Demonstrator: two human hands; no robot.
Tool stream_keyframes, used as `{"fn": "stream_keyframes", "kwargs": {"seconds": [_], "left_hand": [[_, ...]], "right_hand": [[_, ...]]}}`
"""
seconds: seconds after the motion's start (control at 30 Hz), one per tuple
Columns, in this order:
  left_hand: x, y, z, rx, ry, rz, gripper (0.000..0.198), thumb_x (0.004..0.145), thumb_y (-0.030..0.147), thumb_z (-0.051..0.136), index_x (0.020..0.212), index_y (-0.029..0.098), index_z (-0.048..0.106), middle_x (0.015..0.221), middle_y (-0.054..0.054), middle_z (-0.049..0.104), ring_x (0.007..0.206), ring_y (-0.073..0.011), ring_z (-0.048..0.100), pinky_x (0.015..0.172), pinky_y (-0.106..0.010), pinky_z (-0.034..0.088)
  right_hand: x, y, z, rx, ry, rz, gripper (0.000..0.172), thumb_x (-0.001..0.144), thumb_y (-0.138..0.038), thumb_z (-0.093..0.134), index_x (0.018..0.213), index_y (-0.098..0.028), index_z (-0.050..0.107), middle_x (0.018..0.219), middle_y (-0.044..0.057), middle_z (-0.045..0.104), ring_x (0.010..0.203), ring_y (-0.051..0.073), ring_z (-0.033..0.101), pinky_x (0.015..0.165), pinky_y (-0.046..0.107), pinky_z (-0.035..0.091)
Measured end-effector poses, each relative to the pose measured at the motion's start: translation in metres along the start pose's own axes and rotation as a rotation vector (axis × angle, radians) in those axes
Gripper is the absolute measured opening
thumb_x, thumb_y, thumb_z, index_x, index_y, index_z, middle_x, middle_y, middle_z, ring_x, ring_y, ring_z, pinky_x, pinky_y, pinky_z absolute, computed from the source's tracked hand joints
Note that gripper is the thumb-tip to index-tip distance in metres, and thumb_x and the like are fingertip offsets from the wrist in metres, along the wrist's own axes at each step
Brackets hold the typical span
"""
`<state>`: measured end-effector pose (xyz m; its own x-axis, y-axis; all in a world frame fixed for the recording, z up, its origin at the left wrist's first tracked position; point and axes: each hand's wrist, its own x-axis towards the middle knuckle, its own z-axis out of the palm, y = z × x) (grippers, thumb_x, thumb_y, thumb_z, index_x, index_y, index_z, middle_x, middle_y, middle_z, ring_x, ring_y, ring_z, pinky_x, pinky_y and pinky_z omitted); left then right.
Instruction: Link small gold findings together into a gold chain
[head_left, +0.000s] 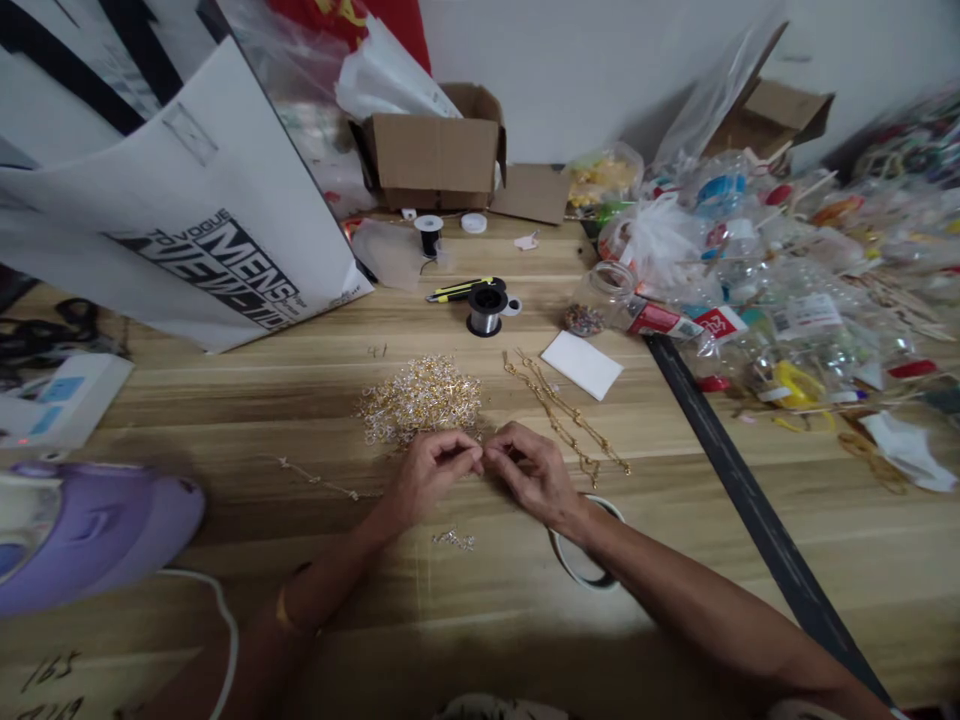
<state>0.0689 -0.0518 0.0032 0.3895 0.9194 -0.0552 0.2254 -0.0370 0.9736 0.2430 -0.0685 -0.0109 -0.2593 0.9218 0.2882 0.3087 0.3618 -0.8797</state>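
Observation:
My left hand and my right hand meet fingertip to fingertip over the table, both closed in a pinch. Whatever sits between the fingers is too small to make out. Just beyond them lies a heap of gold and silver metal findings. A thin chain with small pale pieces runs along the wood toward my left hand; its near end is hidden. To the right of my right hand rest gold chains. A small pile of silver bits lies nearer to me, between my forearms.
A white ring lies partly under my right forearm. Farther back are a wire spool, a yellow-black cutter, a white card and a bead jar. Bagged bottles crowd the right; a purple appliance stands left.

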Motion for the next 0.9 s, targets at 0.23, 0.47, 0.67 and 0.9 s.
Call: {"fn": "stream_keyframes", "kwargs": {"seconds": [0.23,0.47,0.67,0.9], "left_hand": [[0.0002,-0.0008,0.0003,0.006,0.008,0.015,0.017,0.08,0.026,0.057,0.069,0.015,0.065,0.065,-0.003,0.066,0.063,-0.0134,0.059,0.061,-0.023,0.046],[0.0008,-0.0023,-0.0004,-0.009,0.026,0.005,0.016,0.079,0.025,0.058,0.069,0.015,0.064,0.065,-0.002,0.066,0.063,-0.0128,0.059,0.061,-0.022,0.045],[-0.0002,-0.0029,0.0001,0.046,0.092,0.013,0.016,0.08,0.025,0.058,0.069,0.015,0.064,0.066,-0.002,0.066,0.062,-0.0128,0.059,0.06,-0.022,0.045],[-0.0001,-0.0077,0.0004,0.103,0.134,0.03,0.014,0.079,0.023,0.057,0.07,0.014,0.064,0.066,-0.002,0.066,0.063,-0.0128,0.059,0.059,-0.021,0.045]], "right_hand": [[0.0009,-0.0002,0.0002,0.02,-0.006,0.04,0.017,0.09,-0.028,0.051,0.08,-0.018,0.061,0.073,0.003,0.059,0.065,0.014,0.054,0.059,0.025,0.042],[-0.0007,0.0006,0.0016,0.091,0.033,0.124,0.016,0.088,-0.029,0.053,0.082,-0.016,0.061,0.07,0.002,0.058,0.06,0.012,0.051,0.054,0.023,0.039],[-0.0004,-0.0011,0.0012,0.09,0.014,0.128,0.018,0.088,-0.03,0.051,0.077,-0.016,0.056,0.065,0.001,0.055,0.057,0.011,0.047,0.051,0.022,0.037],[-0.0007,-0.0032,-0.0002,0.024,-0.031,0.031,0.013,0.087,-0.022,0.05,0.076,-0.016,0.054,0.067,0.0,0.054,0.058,0.01,0.047,0.053,0.021,0.036]]}}
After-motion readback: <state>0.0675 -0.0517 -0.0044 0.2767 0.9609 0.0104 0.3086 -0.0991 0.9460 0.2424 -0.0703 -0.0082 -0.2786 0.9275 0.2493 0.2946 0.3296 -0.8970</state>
